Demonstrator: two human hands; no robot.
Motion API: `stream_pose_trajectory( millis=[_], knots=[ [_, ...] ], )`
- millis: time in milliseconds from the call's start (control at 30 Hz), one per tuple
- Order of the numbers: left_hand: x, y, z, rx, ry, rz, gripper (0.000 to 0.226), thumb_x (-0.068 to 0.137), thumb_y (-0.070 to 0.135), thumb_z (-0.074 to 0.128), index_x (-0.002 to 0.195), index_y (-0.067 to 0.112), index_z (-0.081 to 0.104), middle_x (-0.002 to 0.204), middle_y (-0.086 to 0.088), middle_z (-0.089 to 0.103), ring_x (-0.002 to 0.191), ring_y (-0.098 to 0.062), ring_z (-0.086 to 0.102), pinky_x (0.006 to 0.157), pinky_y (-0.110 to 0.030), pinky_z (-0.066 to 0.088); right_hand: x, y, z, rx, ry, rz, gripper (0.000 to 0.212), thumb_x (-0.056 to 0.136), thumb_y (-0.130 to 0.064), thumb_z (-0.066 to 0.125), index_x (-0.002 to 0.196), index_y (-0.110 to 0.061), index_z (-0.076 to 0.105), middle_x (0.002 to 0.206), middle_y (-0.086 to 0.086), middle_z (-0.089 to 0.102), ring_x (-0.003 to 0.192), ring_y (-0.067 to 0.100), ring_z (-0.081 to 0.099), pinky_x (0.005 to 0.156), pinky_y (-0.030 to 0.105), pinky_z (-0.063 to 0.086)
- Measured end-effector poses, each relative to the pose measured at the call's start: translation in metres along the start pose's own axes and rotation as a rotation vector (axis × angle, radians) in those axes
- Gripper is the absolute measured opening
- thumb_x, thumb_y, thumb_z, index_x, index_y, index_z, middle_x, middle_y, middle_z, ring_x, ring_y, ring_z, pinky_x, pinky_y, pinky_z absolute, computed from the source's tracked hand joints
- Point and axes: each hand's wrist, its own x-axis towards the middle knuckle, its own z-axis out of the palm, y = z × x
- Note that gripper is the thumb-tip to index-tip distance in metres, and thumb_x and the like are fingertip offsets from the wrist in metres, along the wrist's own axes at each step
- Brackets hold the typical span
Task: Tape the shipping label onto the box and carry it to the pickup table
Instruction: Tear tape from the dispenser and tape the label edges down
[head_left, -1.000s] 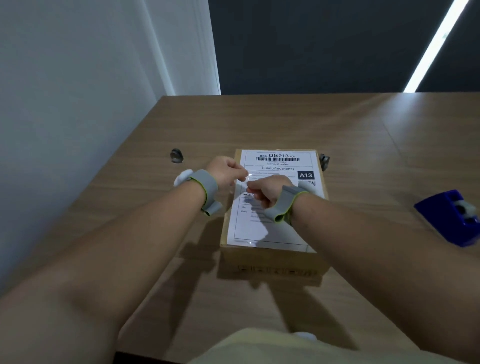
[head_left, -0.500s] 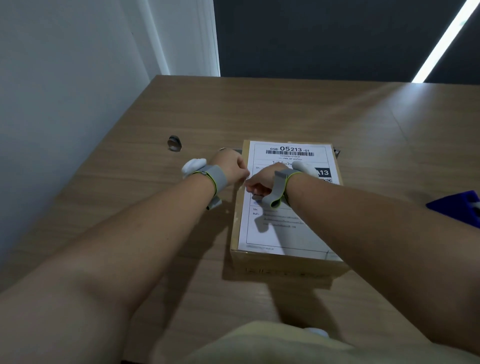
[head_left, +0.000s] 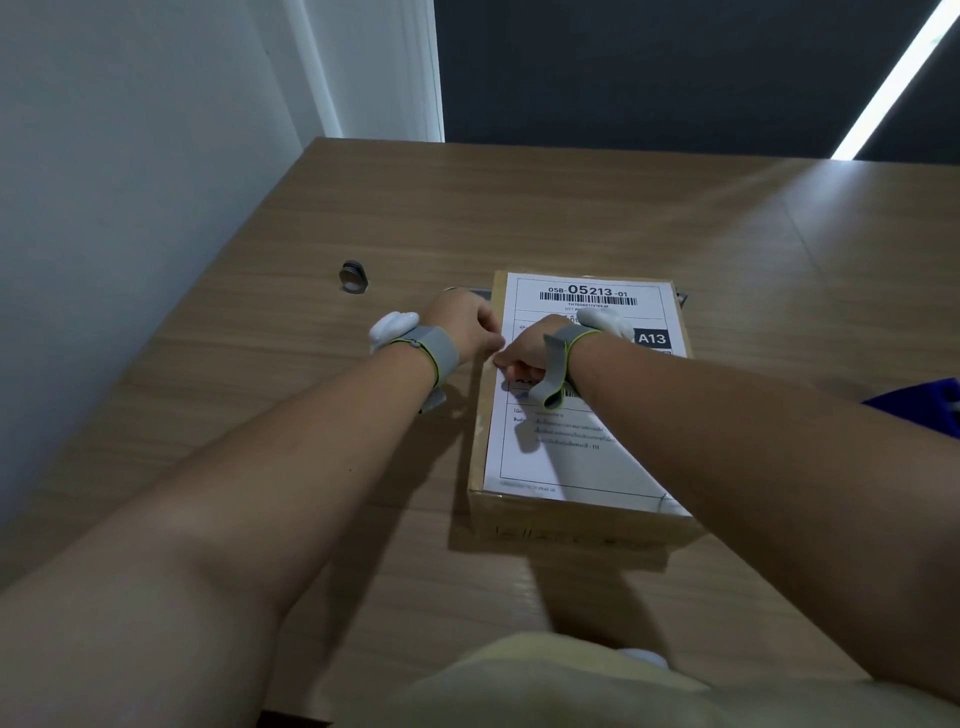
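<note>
A brown cardboard box (head_left: 571, 530) lies on the wooden table (head_left: 571, 208). A white shipping label (head_left: 566, 452) with a barcode and "A13" covers its top. My left hand (head_left: 465, 327) and my right hand (head_left: 524, 356) meet at the label's left edge, about halfway along it. Both hands are pinched shut, fingertip to fingertip, on a short strip of clear tape that barely shows between them. Each wrist wears a grey band with a white device. My right forearm hides the label's right side.
A blue tape dispenser (head_left: 922, 410) sits at the right edge of view, partly cut off. A small round metal object (head_left: 354, 277) lies left of the box. A white wall runs along the table's left side.
Both hands moved together from over the label's middle to its left edge. The view shifted left, so the dispenser slid mostly out of frame.
</note>
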Motion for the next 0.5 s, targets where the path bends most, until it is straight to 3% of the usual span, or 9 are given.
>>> stream_pose_trajectory(
  millis=[100,233,333,500],
  knots=[
    [0.0,-0.006,0.003,-0.195,0.049,-0.104,0.021,0.073,0.019,0.08,0.069,0.019,0.059,0.068,0.01,0.056,0.063,-0.01,0.053,0.055,-0.02,0.04,-0.003,0.008,-0.001,0.084,0.004,0.021,0.04,0.099,-0.019,0.049,0.061,-0.005,0.052,0.029,-0.004,0.053,0.022,0.002,0.046,0.036,0.015,0.04],
    [-0.003,-0.011,0.01,-0.529,-0.003,-0.309,0.023,0.077,0.019,0.078,0.068,0.02,0.058,0.071,0.001,0.06,0.06,-0.014,0.05,0.05,-0.021,0.042,-0.006,0.014,0.002,0.007,0.043,0.009,0.047,0.098,-0.028,0.049,0.056,-0.009,0.055,0.027,-0.005,0.051,0.02,0.003,0.04,0.027,0.007,0.029],
    [-0.006,-0.013,0.019,-0.73,0.01,-0.428,0.022,0.079,0.018,0.077,0.069,0.018,0.058,0.071,-0.002,0.062,0.057,-0.016,0.05,0.052,-0.024,0.046,-0.007,0.018,0.006,-0.084,0.057,-0.003,0.048,0.094,-0.037,0.053,0.053,-0.014,0.059,0.043,-0.005,0.06,0.035,0.005,0.048,0.044,0.014,0.041],
    [-0.008,-0.01,0.031,-0.782,0.113,-0.465,0.026,0.081,0.024,0.075,0.067,0.017,0.054,0.068,-0.004,0.06,0.051,-0.016,0.048,0.052,-0.024,0.05,-0.014,0.027,0.008,0.14,-0.079,0.05,0.046,0.096,-0.033,0.053,0.057,-0.008,0.048,0.034,-0.001,0.058,0.022,0.008,0.04,0.036,0.01,0.035]
  ],
)
